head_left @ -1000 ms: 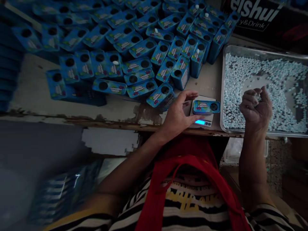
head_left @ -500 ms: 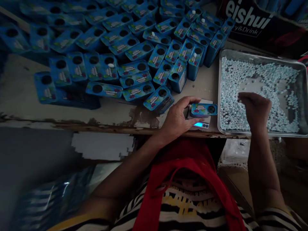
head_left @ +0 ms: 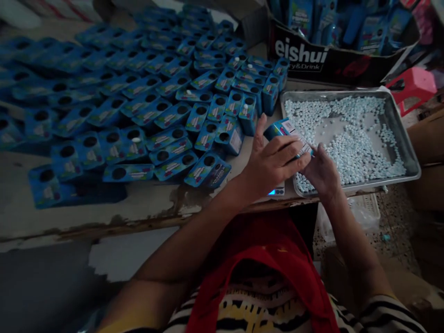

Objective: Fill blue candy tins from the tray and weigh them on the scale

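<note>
Close to the counter's [head_left: 144,203] front edge, the left hand [head_left: 272,163] curls its fingers around a tilted, boxy blue container [head_left: 278,127]; the right hand [head_left: 324,175], partly hidden, meets its lower end, grip unclear.

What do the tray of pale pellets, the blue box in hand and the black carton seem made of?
Tray: probably bare metal; its grey rim gleams.
Blue box: smooth-looking, printed sides, but tin or plastic, I can't tell.
Black carton: likely cardboard with dark print; its top edge looks thin.
</note>
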Motion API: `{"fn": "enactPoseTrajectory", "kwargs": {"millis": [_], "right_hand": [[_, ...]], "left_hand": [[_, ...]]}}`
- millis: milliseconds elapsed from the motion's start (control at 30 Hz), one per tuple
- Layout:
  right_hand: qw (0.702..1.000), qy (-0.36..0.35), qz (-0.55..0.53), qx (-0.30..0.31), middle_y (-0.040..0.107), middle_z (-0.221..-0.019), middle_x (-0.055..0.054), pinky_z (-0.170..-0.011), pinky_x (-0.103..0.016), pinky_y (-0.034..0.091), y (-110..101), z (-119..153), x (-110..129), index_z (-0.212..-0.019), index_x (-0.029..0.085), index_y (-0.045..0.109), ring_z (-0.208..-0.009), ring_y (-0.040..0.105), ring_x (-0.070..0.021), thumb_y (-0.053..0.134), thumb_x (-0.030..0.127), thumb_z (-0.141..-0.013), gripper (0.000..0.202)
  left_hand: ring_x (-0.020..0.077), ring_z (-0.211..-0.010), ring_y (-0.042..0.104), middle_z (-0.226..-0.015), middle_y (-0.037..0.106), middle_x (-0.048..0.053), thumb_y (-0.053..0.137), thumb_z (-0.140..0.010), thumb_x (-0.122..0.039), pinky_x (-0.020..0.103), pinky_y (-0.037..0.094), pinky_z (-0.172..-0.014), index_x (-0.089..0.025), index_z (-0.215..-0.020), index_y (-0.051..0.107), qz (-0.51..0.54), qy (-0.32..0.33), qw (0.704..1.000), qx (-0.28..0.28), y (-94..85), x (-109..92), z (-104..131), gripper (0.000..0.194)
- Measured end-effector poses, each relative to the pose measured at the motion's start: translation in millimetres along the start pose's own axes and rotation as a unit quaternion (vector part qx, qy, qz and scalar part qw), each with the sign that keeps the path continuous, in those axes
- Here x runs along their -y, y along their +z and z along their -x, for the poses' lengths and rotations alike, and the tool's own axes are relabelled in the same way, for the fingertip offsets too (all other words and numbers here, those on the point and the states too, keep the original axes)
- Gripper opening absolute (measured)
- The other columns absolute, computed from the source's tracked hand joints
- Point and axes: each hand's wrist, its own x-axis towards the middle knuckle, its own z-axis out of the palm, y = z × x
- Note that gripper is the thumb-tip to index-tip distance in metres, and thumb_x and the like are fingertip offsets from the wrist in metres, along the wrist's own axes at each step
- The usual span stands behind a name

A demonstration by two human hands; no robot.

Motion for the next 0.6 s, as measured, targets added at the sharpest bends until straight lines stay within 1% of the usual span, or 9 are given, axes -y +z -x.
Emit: {"fn": "enactPoseTrajectory", "kwargs": {"millis": [67, 167, 233, 300, 367, 433, 500, 567, 600], "right_hand": [[0.998, 0.020, -0.050, 0.013, 0.081, -0.116, -0.007, -0.096, -0.049, 0.070, 5.5, 2.5, -3.5, -0.113, 0.028, 0.075, -0.112, 0.078, -0.0302, 0.073, 0.078, -0.095, 0.053], [0.996, 0.040, -0.082, 0.006, 0.081, -0.113, -0.009, -0.103, -0.054, 0.070, 10.0, 5.3, -4.9, -0.107, 0.027, 0.075, -0.117, 0.076, -0.0331, 0.073, 0.072, -0.097, 0.046], [0.993, 0.064, -0.100, -0.003, 0.081, -0.108, -0.011, -0.107, -0.055, 0.069, 11.0, 4.9, -5.5, -0.100, 0.025, 0.074, -0.120, 0.076, -0.0345, 0.076, 0.067, -0.097, 0.042], [0.989, 0.087, -0.118, -0.005, 0.081, -0.104, -0.012, -0.109, -0.054, 0.070, 10.1, 2.9, -5.2, -0.098, 0.024, 0.075, -0.121, 0.076, -0.0347, 0.079, 0.061, -0.096, 0.037], [0.989, 0.090, -0.114, 0.005, 0.082, -0.105, -0.012, -0.111, -0.054, 0.069, 6.1, 1.1, -1.7, -0.099, 0.023, 0.078, -0.123, 0.077, -0.0342, 0.081, 0.055, -0.093, 0.032], [0.997, 0.051, -0.063, 0.005, 0.084, -0.111, -0.010, -0.115, -0.054, 0.067, -2.3, 1.7, 7.1, -0.103, 0.024, 0.081, -0.124, 0.078, -0.0328, 0.084, 0.048, -0.089, 0.028], [0.998, -0.025, 0.054, -0.027, 0.084, -0.116, -0.008, -0.116, -0.056, 0.065, -14.7, 4.2, 19.5, -0.109, 0.027, 0.084, -0.124, 0.079, -0.0321, 0.088, 0.043, -0.083, 0.031], [0.966, -0.099, 0.222, -0.086, 0.084, -0.115, -0.008, -0.106, -0.063, 0.068, -28.1, 4.8, 31.0, -0.106, 0.031, 0.087, -0.124, 0.079, -0.0378, 0.093, 0.044, -0.075, 0.035], [0.946, -0.123, 0.266, -0.138, 0.084, -0.109, -0.008, -0.097, -0.067, 0.069, -33.2, 3.5, 35.2, -0.099, 0.034, 0.087, -0.120, 0.080, -0.0426, 0.093, 0.047, -0.071, 0.031]], "left_hand": [[0.0297, -0.133, 0.068, -0.132, 0.080, 0.001, 0.066, -0.109, -0.025, 0.065, 0.026, -0.141, -0.040, -0.120, 0.084, 0.019, -0.029, 0.999, -0.002, 8.7, 9.1, -4.0, 0.026], [0.0319, -0.124, 0.069, -0.130, 0.080, 0.002, 0.064, -0.108, -0.030, 0.060, 0.048, -0.122, -0.040, -0.125, 0.083, 0.038, -0.082, 0.996, -0.018, 16.9, 21.8, 3.6, 0.028], [0.0320, -0.120, 0.069, -0.128, 0.081, 0.003, 0.068, -0.106, -0.034, 0.055, 0.054, -0.113, -0.037, -0.127, 0.083, 0.051, -0.115, 0.991, -0.036, 17.7, 24.7, 10.9, 0.025], [0.0313, -0.119, 0.070, -0.126, 0.081, 0.005, 0.076, -0.103, -0.040, 0.051, 0.055, -0.113, -0.032, -0.124, 0.082, 0.064, -0.162, 0.982, -0.070, 16.1, 23.0, 16.0, 0.023], [0.0300, -0.119, 0.072, -0.123, 0.081, 0.006, 0.086, -0.096, -0.048, 0.046, 0.057, -0.112, -0.028, -0.121, 0.080, 0.097, -0.223, 0.964, -0.110, 12.6, 18.6, 18.5, 0.032], [0.0271, -0.113, 0.075, -0.119, 0.080, 0.004, 0.090, -0.091, -0.053, 0.041, 0.061, -0.106, -0.026, -0.124, 0.074, 0.159, -0.286, 0.934, -0.148, 5.3, 13.0, 19.3, 0.045], [0.0239, -0.106, 0.077, -0.114, 0.078, 0.002, 0.091, -0.088, -0.053, 0.037, 0.064, -0.099, -0.026, -0.126, 0.068, 0.234, -0.328, 0.900, -0.169, -8.7, 8.0, 19.8, 0.053], [0.0224, -0.103, 0.077, -0.112, 0.077, 0.001, 0.093, -0.086, -0.053, 0.037, 0.066, -0.095, -0.026, -0.126, 0.064, 0.300, -0.343, 0.871, -0.185, -30.8, 6.5, 20.5, 0.057], [0.0227, -0.103, 0.077, -0.113, 0.077, 0.001, 0.093, -0.084, -0.054, 0.038, 0.066, -0.095, -0.026, -0.126, 0.063, 0.320, -0.344, 0.861, -0.194, -45.0, 8.1, 21.1, 0.058]]}}
